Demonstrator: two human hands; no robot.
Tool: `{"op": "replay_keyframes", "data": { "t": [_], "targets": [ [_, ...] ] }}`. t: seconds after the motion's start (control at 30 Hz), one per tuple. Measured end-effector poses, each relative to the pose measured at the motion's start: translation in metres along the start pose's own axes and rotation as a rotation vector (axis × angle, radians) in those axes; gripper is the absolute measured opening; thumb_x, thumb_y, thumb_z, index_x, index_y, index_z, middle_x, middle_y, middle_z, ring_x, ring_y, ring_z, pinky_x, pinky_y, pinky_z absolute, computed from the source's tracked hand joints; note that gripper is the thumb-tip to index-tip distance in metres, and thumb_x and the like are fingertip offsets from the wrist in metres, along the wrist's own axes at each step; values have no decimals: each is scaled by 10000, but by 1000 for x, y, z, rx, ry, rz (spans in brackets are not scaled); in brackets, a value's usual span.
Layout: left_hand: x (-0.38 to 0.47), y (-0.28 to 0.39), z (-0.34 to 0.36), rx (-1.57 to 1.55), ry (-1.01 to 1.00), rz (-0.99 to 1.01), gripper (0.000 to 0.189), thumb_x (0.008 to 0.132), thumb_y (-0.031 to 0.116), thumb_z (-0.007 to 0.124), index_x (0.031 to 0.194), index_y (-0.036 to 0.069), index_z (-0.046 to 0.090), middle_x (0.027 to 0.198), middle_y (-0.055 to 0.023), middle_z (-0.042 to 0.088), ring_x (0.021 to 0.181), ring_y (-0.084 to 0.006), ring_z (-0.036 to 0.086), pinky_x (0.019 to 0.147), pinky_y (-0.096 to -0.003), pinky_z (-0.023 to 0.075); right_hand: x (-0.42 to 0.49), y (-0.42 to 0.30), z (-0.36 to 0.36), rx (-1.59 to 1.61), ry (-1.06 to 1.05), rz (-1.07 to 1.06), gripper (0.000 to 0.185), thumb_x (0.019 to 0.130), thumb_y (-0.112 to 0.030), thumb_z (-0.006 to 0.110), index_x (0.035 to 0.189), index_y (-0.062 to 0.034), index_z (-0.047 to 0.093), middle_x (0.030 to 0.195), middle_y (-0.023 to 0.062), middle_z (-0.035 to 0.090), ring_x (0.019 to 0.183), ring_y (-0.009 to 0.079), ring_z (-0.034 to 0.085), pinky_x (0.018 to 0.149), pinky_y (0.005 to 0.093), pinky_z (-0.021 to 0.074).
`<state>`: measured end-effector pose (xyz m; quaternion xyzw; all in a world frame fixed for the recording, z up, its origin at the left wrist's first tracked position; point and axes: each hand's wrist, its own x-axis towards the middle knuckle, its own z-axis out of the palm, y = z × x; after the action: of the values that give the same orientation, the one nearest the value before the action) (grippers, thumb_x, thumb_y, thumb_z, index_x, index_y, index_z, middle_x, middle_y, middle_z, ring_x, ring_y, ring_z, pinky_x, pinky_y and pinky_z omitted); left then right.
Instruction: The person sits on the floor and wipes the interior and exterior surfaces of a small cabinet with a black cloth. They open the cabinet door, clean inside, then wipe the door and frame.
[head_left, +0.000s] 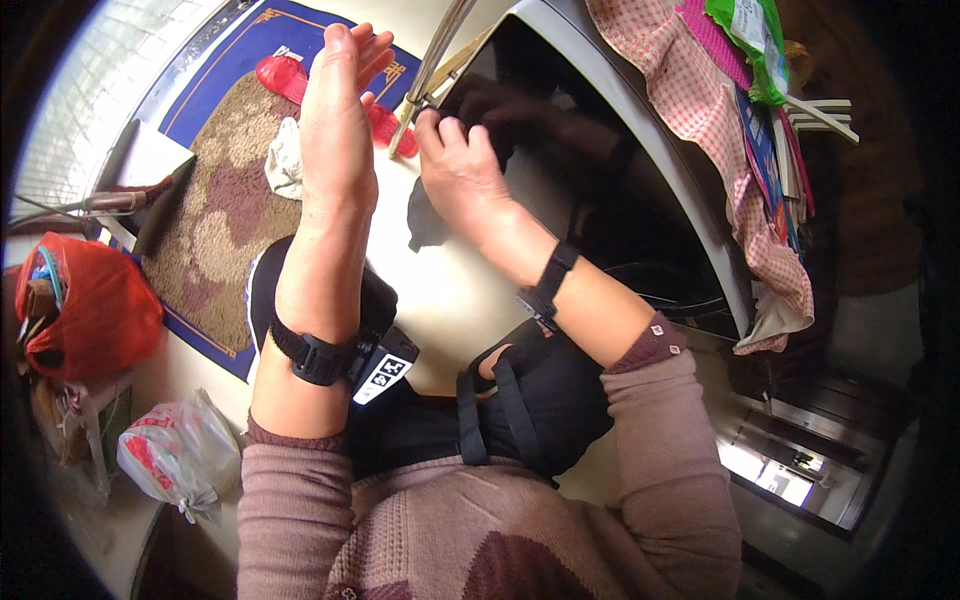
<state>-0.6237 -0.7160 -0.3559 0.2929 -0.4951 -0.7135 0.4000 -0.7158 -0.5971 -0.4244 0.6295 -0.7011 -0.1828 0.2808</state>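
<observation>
My left hand (337, 120) is raised with its fingers extended, thumb side towards me, and nothing shows in it. It overlaps a white crumpled cloth (285, 161) and red translucent plastic items (281, 75) beyond it. My right hand (461, 169) has bent fingers over a dark cloth (426, 217) and seems to grip it; the palm side is hidden. The cloth hangs out below the knuckles. Beside this hand stands a glossy black screen (600, 180) in a grey frame, with dim reflections on it. A thin metal tube (435, 67) slants just past the right fingertips.
On the left, a brown patterned rug (232, 172) lies over a blue mat (187, 124) with a gold border. Nearby sit a red plastic bag (112, 307) and a knotted white plastic bag (180, 454). A pink checked cloth (675, 105) drapes behind the screen, near a green packet (757, 52).
</observation>
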Motion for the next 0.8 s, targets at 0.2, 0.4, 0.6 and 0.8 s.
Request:
{"op": "replay_keyframes", "data": {
  "t": [0.2, 0.4, 0.6, 0.8],
  "targets": [
    [0, -2, -1, 25, -10, 19, 675, 1050, 594, 392, 1409, 45, 548, 1390, -133, 623, 1343, -244, 536, 1125, -450, 323, -7, -31, 34, 4, -151, -58, 311, 866, -232, 621, 1083, -66, 769, 1284, 141, 478, 1087, 278, 484, 839, 407, 426],
    [1, -8, -4, 80, -74, 12, 571, 1051, 502, 477, 1383, 48, 581, 1369, -135, 626, 1292, -229, 567, 1078, -392, 389, -41, -27, 32, 567, -345, 127, 307, 853, -119, 635, 1134, -18, 711, 1245, 166, 537, 1017, 307, 576, 819, 408, 510],
    [-17, -17, -26, 830, -390, 195, 227, 897, 53, 574, 1083, 47, 702, 992, -167, 747, 974, -328, 725, 864, -392, 563, -92, 17, -41, 1153, 211, 464, 414, 839, 38, 608, 1249, -11, 622, 1210, 187, 518, 1016, 343, 618, 862, 411, 527],
    [-73, -32, -24, 775, -1131, 107, 538, 781, 141, 805, 1286, 78, 628, 1156, -178, 711, 1119, -342, 667, 960, -409, 532, -128, 60, -142, 1592, 359, 697, 464, 894, 34, 632, 1352, 58, 561, 1393, 155, 462, 1255, 235, 523, 1096, 327, 389]
  ]
}}
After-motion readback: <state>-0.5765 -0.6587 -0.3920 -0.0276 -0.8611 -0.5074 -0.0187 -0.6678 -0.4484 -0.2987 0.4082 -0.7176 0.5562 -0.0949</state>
